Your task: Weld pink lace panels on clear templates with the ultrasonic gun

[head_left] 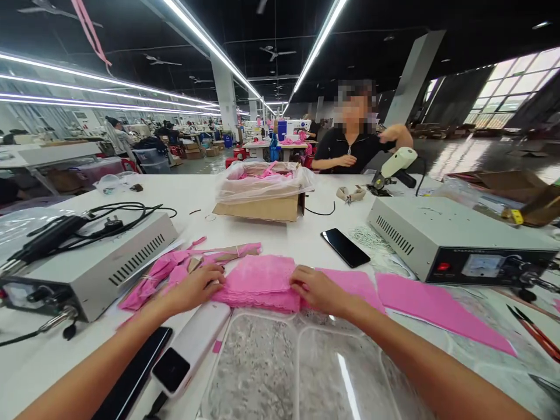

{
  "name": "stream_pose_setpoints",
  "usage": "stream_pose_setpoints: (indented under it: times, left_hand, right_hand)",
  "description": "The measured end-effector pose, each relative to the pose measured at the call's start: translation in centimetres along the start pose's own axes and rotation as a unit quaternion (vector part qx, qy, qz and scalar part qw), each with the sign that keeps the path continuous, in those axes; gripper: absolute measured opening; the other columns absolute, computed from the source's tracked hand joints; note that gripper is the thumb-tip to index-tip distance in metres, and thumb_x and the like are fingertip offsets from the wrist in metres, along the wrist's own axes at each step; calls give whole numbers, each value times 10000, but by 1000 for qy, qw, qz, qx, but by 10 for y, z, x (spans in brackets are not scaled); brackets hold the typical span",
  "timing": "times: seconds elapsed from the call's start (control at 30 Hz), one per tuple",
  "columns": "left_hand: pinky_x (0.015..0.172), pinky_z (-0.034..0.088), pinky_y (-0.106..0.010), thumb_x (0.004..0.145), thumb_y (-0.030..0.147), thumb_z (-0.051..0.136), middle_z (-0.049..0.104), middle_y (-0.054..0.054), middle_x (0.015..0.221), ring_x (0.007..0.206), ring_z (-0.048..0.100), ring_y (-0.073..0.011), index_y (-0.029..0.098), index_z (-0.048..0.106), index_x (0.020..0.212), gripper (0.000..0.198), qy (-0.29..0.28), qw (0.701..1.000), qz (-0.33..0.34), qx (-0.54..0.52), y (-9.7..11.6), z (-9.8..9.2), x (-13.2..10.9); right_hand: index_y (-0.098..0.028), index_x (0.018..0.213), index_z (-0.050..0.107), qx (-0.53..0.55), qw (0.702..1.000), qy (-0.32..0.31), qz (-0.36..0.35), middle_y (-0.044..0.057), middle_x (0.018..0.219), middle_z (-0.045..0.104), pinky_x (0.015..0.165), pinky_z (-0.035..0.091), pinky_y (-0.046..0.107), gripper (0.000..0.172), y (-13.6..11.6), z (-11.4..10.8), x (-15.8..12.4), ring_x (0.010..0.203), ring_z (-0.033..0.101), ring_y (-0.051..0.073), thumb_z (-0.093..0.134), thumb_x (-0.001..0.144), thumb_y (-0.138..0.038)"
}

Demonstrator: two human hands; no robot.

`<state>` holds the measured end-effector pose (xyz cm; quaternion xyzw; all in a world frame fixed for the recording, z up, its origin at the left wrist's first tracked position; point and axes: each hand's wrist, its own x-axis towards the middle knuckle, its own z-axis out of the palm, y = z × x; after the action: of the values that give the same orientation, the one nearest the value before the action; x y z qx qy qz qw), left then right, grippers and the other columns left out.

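Note:
A folded stack of pink fabric pieces (260,280) with scalloped edges lies in front of me on the table. My left hand (196,289) is closed on the stack's left edge, its fingers curled inward. At the opposite edge, my right hand (321,291) pinches the fabric between thumb and fingers. More pink fabric (350,286) lies flat beyond my right hand, and a long pink piece (437,306) extends to its right. Bundled pink strips (161,271) are beside my left hand. Below the stack is a grey, clear-covered panel (251,361).
Grey control boxes stand left (96,262) and right (464,233). A plastic-lined carton (258,207) holds pink pieces. A phone (345,247), a white power bank (196,344), a dark device (131,376) and red-handled tweezers (534,332) lie around. A co-worker (350,146) is across the table.

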<state>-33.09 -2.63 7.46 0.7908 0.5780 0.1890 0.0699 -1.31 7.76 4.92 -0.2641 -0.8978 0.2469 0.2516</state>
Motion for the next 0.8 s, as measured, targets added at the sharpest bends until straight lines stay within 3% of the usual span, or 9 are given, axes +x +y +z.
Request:
stream_pose_setpoints:
  times: [0.07, 0.17, 0.33, 0.47, 0.57, 0.8]
  left_hand:
    - [861, 490, -349, 926, 328, 449, 683, -97, 1021, 974, 621, -230, 191, 680, 847, 279, 9, 1000, 12, 19, 11, 6, 4]
    - [925, 458, -358, 964, 255, 433, 656, -93, 1063, 1016, 598, -213, 194, 671, 910, 252, 8, 998, 39, 41, 46, 19, 22]
    - [1008, 417, -435, 884, 247, 654, 660, -65, 1073, 1044, 600, -230, 181, 676, 890, 70, -88, 987, 101, 83, 116, 73, 71]
    - [961, 483, -473, 934, 339, 636, 632, -82, 1155, 1075, 607, -235, 152, 639, 1087, 241, -151, 976, 100, 124, 135, 109, 98]
    - [901, 533, -437, 967, 343, 596, 610, -89, 1212, 1045, 625, -219, 164, 596, 1198, 293, -172, 972, 87, 133, 133, 110, 106]
    - [868, 550, -418, 966, 339, 600, 616, -87, 1194, 1014, 636, -212, 158, 592, 1203, 298, -187, 975, 85, 89, 129, 86, 116]
  right_hand:
    - [-208, 865, 638, 15, 999, 12, 33, 45, 874, 680, 709, 501, 300, 117, 10, -4, -18, 764, 608, 158, 522, 873, -194]
    - [-199, 875, 650, 28, 995, 37, 93, 62, 846, 694, 665, 501, 314, 195, 26, -25, -46, 739, 611, 170, 469, 903, -265]
    - [-186, 814, 656, 47, 986, 25, 160, 58, 779, 709, 604, 500, 324, 181, 49, -38, -84, 656, 614, 180, 519, 831, -302]
    - [-177, 878, 666, 64, 980, 32, 186, 69, 826, 714, 648, 507, 337, 196, 54, -35, -94, 695, 624, 190, 519, 812, -288]
    - [-188, 884, 675, 83, 977, 33, 194, 55, 831, 708, 645, 500, 325, 185, 53, -36, -95, 699, 617, 186, 528, 805, -268]
    - [-192, 868, 689, 117, 974, 31, 194, 40, 819, 700, 651, 490, 314, 182, 58, -37, -96, 696, 608, 176, 526, 803, -236]
